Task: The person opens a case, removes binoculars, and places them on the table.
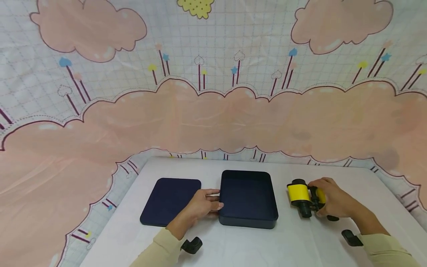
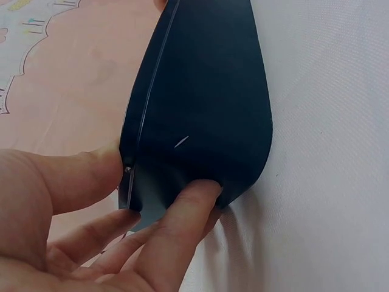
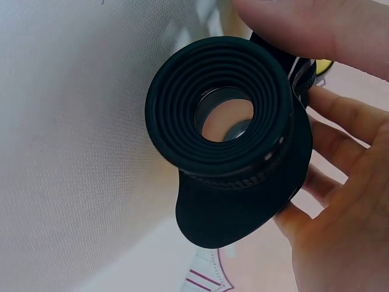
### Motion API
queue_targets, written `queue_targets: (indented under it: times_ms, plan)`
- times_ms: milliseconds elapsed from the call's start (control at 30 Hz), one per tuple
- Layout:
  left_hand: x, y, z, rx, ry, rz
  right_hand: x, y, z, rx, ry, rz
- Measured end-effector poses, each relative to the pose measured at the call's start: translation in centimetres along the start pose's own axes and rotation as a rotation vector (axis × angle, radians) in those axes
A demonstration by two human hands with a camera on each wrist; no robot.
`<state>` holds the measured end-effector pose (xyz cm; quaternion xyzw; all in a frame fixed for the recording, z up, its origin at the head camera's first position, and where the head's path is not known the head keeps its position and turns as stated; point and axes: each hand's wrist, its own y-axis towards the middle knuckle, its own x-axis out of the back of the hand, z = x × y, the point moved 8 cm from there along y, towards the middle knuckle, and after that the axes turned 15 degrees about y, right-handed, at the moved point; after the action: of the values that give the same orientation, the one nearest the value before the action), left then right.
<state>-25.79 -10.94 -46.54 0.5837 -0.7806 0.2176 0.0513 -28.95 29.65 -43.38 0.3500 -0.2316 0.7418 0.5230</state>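
Note:
A dark navy open-topped box (image 1: 248, 222) stands mid-table. My left hand (image 1: 200, 204) is at its left side. In the left wrist view the thumb (image 2: 79, 176) lies at the rim of the box and another finger presses low on its wall, so the hand grips a corner. Right of the box, my right hand (image 1: 337, 200) holds yellow-and-black binoculars (image 1: 299, 193) by their right barrel. The right wrist view looks into a ribbed black eyepiece (image 3: 219, 109), with thumb and fingers around the body; the palm side is partly hidden.
A flat navy lid (image 1: 170, 202) lies left of the box, partly under my left forearm in the head view. All rest on a white-covered table (image 1: 253, 248). A patterned cloth (image 1: 233, 122) with clouds hangs behind. Black wrist cameras (image 1: 191, 245) show beneath both sleeves.

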Motion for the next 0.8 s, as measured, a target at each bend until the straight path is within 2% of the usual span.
queue_targets:
  times_ms: [333, 800]
  plan:
    - [-0.09, 0.05, 0.32, 0.008, 0.005, 0.004, -0.36, -0.32, -0.24, -0.002, 0.006, 0.012]
    - [-0.02, -0.16, 0.03, -0.007, 0.012, -0.003, -0.33, 0.09, -0.54, -0.051, -0.030, 0.039]
